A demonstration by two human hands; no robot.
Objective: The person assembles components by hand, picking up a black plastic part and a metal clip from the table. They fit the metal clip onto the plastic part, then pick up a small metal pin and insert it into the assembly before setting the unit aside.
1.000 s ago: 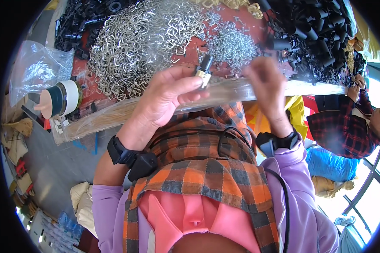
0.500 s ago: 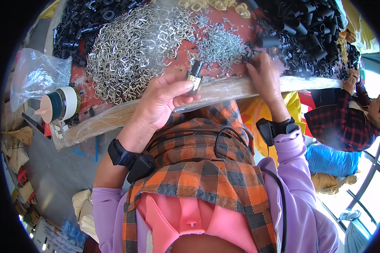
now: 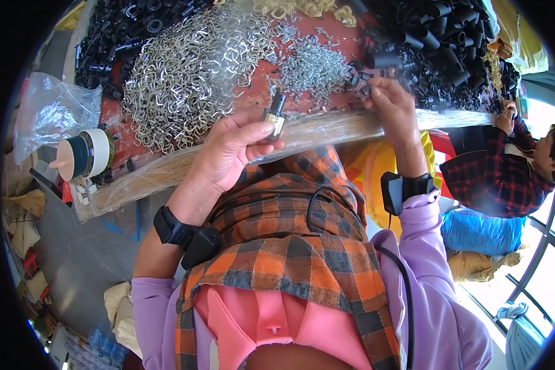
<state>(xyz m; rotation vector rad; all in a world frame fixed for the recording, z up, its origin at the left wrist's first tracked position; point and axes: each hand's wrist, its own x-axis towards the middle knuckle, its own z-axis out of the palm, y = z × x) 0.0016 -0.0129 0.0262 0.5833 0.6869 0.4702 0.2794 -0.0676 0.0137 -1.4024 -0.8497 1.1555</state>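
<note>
Between the thumb and fingers of my left hand [image 3: 234, 142] is a small part with a black cylindrical end and a shiny metal body [image 3: 277, 116], tilted up over the table's near edge. My right hand [image 3: 393, 111] is pinched at the edge of the black parts, with a small black piece [image 3: 366, 90] at its fingertips. Beyond my left hand lies a wide heap of bent silver metal hooks [image 3: 179, 80]. A smaller pile of tiny silver pieces [image 3: 314, 66], maybe screws, sits between the two hands, farther back.
Black tubes [image 3: 444, 58] are heaped at the far right, other black parts [image 3: 129, 31] at the far left. Tan rings [image 3: 317, 7] lie at the back. A lidded jar [image 3: 89, 154] and clear plastic bag [image 3: 58, 114] are at left. Another person [image 3: 505, 169] works at right.
My right hand has drawn back slightly from the black parts, with a small black piece now showing at its fingertips. The left hand still holds its part, barely shifted.
</note>
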